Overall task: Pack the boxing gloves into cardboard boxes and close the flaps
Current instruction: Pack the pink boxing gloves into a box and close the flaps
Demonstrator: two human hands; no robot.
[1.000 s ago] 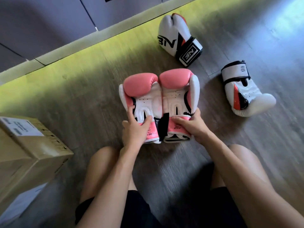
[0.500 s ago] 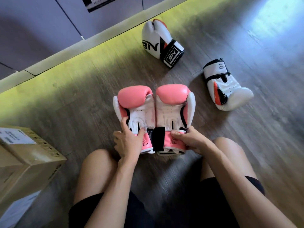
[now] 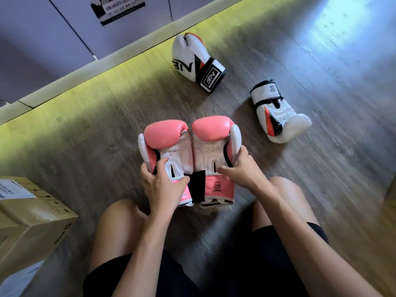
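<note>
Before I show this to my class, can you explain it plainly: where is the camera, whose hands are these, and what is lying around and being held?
There is no machine here. The camera sits on a person's head and looks down, so you see their own arms and bare knees from above as they sit on a wooden floor.

The left hand and right hand grip a pair of pink gloves, left one and right one, held side by side with the palm sides facing the camera.

Two white gloves lie loose on the floor beyond: one near the wall, one further right. A closed cardboard box sits at the left edge. Nothing is packed yet.
</note>
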